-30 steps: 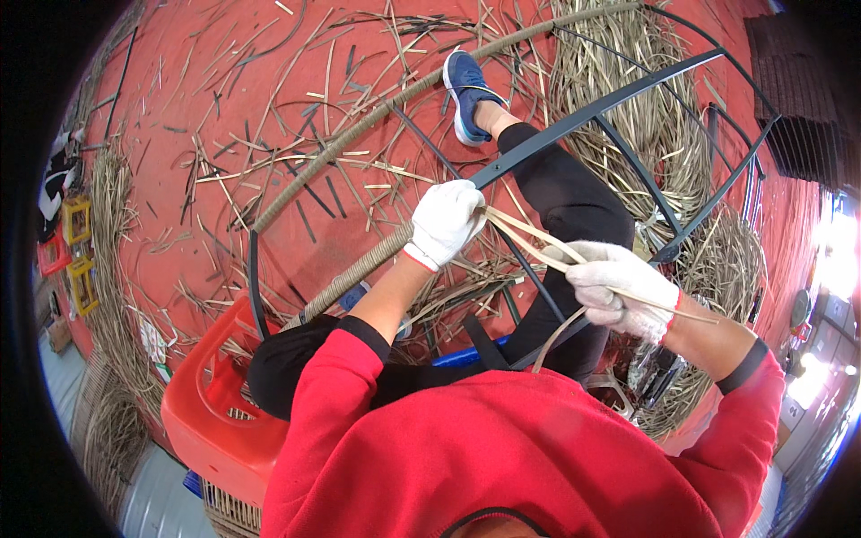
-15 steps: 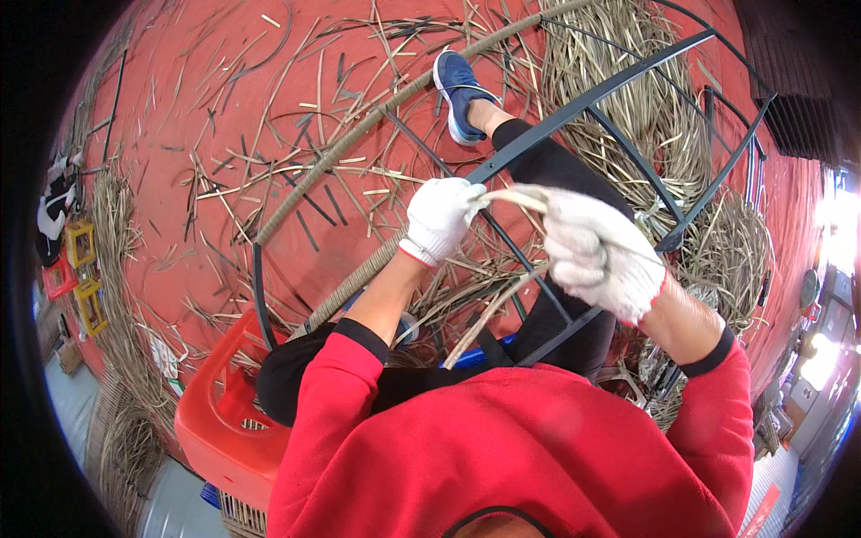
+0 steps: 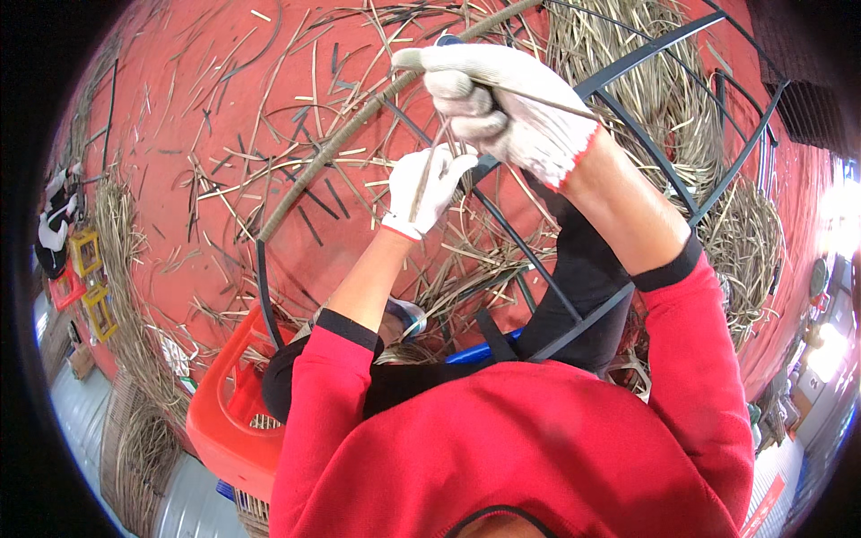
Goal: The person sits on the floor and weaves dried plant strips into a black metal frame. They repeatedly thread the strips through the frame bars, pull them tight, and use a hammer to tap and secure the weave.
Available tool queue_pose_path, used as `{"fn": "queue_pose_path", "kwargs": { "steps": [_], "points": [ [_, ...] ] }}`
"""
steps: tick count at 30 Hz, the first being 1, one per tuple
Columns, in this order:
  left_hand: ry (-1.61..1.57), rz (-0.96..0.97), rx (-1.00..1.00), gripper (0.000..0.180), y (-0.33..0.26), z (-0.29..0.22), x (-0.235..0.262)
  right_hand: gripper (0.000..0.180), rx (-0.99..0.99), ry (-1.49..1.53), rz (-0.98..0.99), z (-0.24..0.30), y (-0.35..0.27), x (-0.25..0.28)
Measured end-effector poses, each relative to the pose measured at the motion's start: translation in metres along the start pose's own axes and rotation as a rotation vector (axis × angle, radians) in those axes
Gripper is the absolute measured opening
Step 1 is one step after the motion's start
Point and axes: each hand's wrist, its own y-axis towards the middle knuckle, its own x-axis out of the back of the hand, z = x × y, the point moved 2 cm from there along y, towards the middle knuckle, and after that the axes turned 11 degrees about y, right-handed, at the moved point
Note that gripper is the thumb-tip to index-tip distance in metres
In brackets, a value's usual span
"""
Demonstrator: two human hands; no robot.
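White knitted gloves cover both of my hands. My left hand (image 3: 429, 186) pinches a thin tan wicker strip at the dark metal frame (image 3: 502, 222), where part of the strip lies across the glove. Farther out and to the right, my right hand (image 3: 507, 103) is closed around the same strip, its index finger stretched along it. A free end of the wicker strip (image 3: 549, 100) trails back over the right glove toward the wrist. The frame lies across my legs, and its long curved rail (image 3: 336, 145) is wrapped in wicker.
Strip scraps litter the red floor (image 3: 179, 238). Large heaps of loose wicker strips (image 3: 619, 63) lie at the far right, and another bundle (image 3: 121, 242) runs along the left. An orange-red plastic chair (image 3: 220, 430) stands at my left side.
My right hand has moved away and to the left, passing above the frame with the strip. My left hand has shifted slightly left. The strip's loop between the hands is gone.
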Motion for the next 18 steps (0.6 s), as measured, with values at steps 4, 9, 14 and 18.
{"fn": "queue_pose_path", "kwargs": {
  "steps": [4, 9, 14, 18],
  "points": [
    [-0.228, -0.086, -0.034, 0.037, 0.004, 0.010, -0.009, 0.019, -0.064, -0.031, 0.068, 0.001, 0.032, -0.001],
    [-0.758, -0.079, 0.165, 0.027, 0.018, 0.032, -0.040, 0.021, 0.134, -0.053, -0.038, -0.004, 0.051, 0.016],
    [-1.092, 0.062, 0.453, 0.024, 0.024, 0.038, -0.057, 0.055, 0.120, -0.177, -0.032, -0.009, 0.034, 0.075],
    [-0.997, 0.043, 0.414, 0.023, 0.024, 0.026, -0.043, 0.042, 0.298, -0.682, -0.454, -0.036, -0.009, 0.121]
  ]
}}
